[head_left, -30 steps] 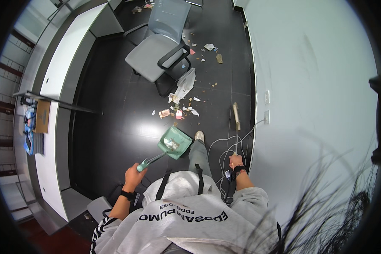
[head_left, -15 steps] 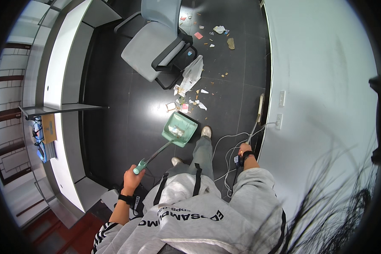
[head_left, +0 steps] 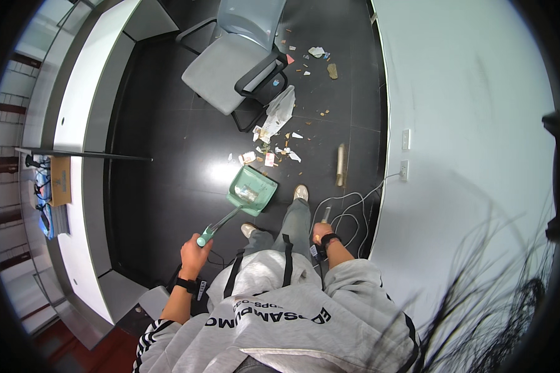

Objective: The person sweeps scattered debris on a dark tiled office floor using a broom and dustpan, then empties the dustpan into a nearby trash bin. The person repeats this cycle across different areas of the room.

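Observation:
My left hand (head_left: 194,257) is wrapped round the grip of a pale green dustpan (head_left: 264,194), whose pan lies on the dark floor just ahead of my feet. A shiny patch shows inside the pan; I cannot tell litter from glare there. Closed on a broom handle, my right hand (head_left: 323,232) is in front of my right hip. The narrow, pale broom head (head_left: 340,164) is ahead of that hand, near the floor and apart from the litter. Paper scraps (head_left: 269,159) and crumbs lie just beyond the dustpan's front edge, beside a crumpled whitish plastic bag (head_left: 280,110).
A grey office chair (head_left: 221,71) stands ahead, its base close to the bag. More litter (head_left: 317,52) is scattered farther off. Looped cables (head_left: 348,217) lie at my right, one running to a socket in the pale wall (head_left: 460,137). White shelving (head_left: 96,118) lines the left.
My right hand has moved left, and the broom has swung left, away from the wall. The dustpan stays on the floor by the litter, still held in my left hand.

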{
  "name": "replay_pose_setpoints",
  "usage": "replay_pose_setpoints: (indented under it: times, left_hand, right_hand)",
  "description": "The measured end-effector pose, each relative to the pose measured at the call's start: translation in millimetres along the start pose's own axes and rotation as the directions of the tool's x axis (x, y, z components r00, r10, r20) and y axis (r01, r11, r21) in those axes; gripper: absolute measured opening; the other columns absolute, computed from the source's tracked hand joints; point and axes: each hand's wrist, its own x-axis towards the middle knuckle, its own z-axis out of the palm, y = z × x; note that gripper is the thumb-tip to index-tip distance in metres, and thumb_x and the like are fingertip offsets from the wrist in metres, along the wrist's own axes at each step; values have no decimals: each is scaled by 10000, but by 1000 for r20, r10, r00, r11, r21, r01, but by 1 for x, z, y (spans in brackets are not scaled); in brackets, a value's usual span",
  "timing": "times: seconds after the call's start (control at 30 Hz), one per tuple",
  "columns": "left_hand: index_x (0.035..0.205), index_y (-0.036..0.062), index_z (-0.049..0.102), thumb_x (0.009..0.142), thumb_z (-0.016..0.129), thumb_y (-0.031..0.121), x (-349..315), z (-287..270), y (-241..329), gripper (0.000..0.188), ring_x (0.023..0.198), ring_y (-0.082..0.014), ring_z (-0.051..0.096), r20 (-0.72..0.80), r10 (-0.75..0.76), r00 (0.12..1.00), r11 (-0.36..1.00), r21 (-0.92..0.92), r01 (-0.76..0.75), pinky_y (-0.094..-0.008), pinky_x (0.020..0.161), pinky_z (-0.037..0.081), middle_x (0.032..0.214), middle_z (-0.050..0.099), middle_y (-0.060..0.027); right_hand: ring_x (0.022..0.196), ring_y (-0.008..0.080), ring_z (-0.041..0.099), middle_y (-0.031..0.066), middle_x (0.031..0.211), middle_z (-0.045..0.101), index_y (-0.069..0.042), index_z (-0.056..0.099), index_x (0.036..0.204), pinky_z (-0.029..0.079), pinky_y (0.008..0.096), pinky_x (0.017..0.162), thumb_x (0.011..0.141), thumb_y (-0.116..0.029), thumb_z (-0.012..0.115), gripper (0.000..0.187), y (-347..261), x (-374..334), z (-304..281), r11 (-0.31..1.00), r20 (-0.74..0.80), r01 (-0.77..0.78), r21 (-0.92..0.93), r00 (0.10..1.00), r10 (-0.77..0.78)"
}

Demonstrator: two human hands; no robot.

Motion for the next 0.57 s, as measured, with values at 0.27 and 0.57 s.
replay_pose_setpoints:
  times: [0.27,0.57]
  left_hand:
    - [779,34,529,760,678,316,-44,-9,-62,319,708,-415,588,-15,-53,998,998,-36,53,-484,616,458,709,617,-196]
    - [791,32,531,758,675,311,-56,-6,-74,316,715,-412,593,0,-41,999,999,-28,41,-485,634,462,718,623,-198]
  right_hand:
    - [528,266,611,113,543,585,-73,624,593,457,367,462,531,-94,659,74,-91,-12,29,910,-1,223,348,971,-238]
    - [364,148,442,30,492,415,15,515,760,258,285,290,759,-9,577,67,-67,-73,-13,-56,395,-392,918,898,193]
